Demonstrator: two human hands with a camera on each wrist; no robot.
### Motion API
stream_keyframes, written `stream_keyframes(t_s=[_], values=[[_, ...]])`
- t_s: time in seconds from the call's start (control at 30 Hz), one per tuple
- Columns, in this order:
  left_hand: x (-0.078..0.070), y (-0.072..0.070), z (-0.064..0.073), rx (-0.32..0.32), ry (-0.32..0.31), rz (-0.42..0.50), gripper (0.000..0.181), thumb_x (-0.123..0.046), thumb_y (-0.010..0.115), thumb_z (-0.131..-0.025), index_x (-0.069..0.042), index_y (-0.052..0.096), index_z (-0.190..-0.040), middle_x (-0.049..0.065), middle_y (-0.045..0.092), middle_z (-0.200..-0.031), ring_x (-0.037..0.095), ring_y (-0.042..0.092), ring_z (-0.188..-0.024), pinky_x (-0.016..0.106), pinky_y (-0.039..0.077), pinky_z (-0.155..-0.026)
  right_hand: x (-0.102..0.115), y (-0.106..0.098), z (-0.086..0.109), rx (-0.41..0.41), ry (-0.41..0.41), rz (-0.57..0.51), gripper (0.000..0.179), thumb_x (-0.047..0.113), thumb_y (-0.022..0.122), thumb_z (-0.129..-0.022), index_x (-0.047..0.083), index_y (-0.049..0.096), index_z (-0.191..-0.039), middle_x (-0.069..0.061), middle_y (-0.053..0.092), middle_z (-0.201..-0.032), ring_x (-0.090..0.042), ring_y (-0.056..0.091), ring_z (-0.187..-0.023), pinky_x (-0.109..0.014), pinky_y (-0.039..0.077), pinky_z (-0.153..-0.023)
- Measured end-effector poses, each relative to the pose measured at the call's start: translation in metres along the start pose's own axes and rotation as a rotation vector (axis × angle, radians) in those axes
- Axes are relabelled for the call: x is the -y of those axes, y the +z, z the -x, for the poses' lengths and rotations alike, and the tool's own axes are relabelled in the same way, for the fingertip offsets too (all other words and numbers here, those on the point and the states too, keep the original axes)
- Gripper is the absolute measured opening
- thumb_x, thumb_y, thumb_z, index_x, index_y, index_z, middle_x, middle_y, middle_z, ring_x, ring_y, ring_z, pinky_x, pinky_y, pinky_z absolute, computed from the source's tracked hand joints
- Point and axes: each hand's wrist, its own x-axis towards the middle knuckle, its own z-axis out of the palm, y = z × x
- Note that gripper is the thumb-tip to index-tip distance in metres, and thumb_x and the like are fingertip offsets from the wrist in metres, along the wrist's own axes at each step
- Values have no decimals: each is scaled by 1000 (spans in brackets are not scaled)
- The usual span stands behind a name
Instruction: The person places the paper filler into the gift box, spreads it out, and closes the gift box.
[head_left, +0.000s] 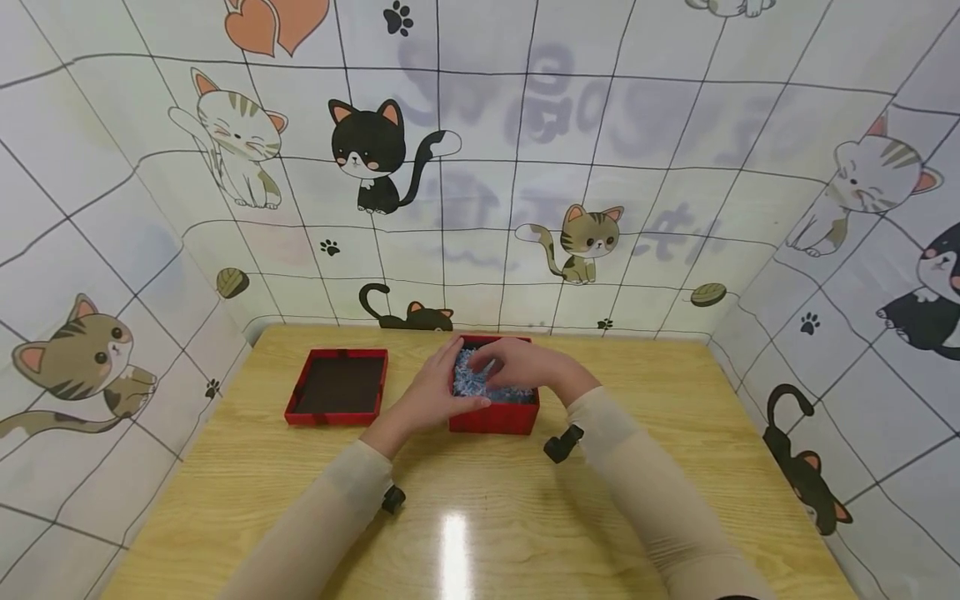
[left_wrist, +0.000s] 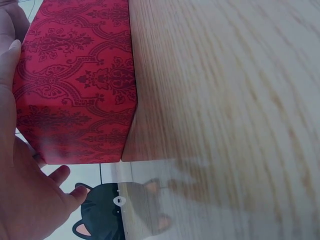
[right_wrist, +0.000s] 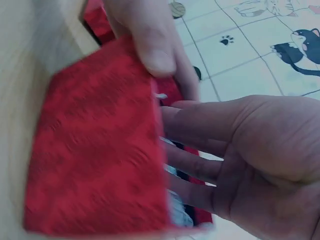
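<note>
A red patterned box [head_left: 492,419] stands lidless on the table, with pale blue shredded paper [head_left: 467,381] inside. My left hand [head_left: 429,390] holds the box at its left side, the thumb along the front rim and the fingers around the left wall. Over the opening, my right hand [head_left: 519,363] reaches in from the right, its loosely bent fingers dipping among the shreds. In the right wrist view those fingers pass behind the front wall of the box, so their tips are hidden. Nothing is seen held in the right hand.
A red lid [head_left: 334,419] with a dark inside lies upturned on the table, left of the box. The wooden table [head_left: 480,508] ends at a wall sheet [head_left: 480,192] printed with cats, which also rises on both sides.
</note>
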Motion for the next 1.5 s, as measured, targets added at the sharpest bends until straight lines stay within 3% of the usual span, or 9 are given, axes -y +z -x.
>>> stream_keyframes(t_s=[0.13,0.3,0.53,0.77,0.9,1.17,1.37,1.5], values=[[-1,-1,0,0,-12,-13,124,-67,85,-89,-21,14,-180,-4,11,-186,33,19,-168,64,27,-130,-1,-12,7,39,3,33,45,2,76,-102,3,70,-146,-12,73,-140,-27,72,-121,-40,62,-100],[-1,-1,-1,-1,-22,-17,124,-67,85,-89,-21,14,-180,-4,10,-186,33,19,-168,63,28,-130,-2,-14,8,101,55,53,41,3,76,-102,8,72,-143,-8,75,-129,-22,71,-107,-36,64,-89],[-1,1,-1,-1,-13,-14,123,-65,86,-89,-20,14,-180,-4,11,-186,32,19,-168,62,27,-131,-5,-2,-1,163,61,131,54,2,75,-101,10,65,-154,-7,65,-151,-30,62,-134,-45,55,-112],[-3,0,0,-1,-13,-3,121,-61,86,-91,-23,13,-180,-5,10,-186,32,18,-168,63,28,-131,-3,13,-13,129,66,339,50,8,72,-106,11,65,-155,-10,64,-155,-29,57,-142,-49,44,-124],[-2,-1,0,3,-15,-2,121,-61,86,-92,-23,13,-180,-10,8,-186,31,18,-168,62,27,-131,-1,19,-19,106,64,385,45,12,71,-109,9,66,-153,-13,65,-153,-31,57,-144,-49,41,-126],[2,3,-1,10,2,5,122,-62,86,-91,-20,14,-180,-9,8,-185,32,18,-168,61,26,-132,-5,17,-16,83,62,351,45,11,72,-107,8,67,-152,-12,65,-153,-30,59,-142,-48,44,-124],[0,2,-1,3,-11,-3,123,-64,86,-90,-21,14,-180,-5,11,-186,32,19,-168,62,27,-131,-2,2,-3,17,70,177,55,4,80,-99,8,65,-152,-10,66,-151,-27,67,-123,-43,59,-106],[0,1,-1,4,-6,-14,123,-65,85,-90,-19,13,-180,-2,12,-186,33,18,-168,62,26,-132,0,-6,2,-79,63,72,56,1,79,-99,4,63,-153,-15,65,-151,-36,67,-127,-45,60,-105]])
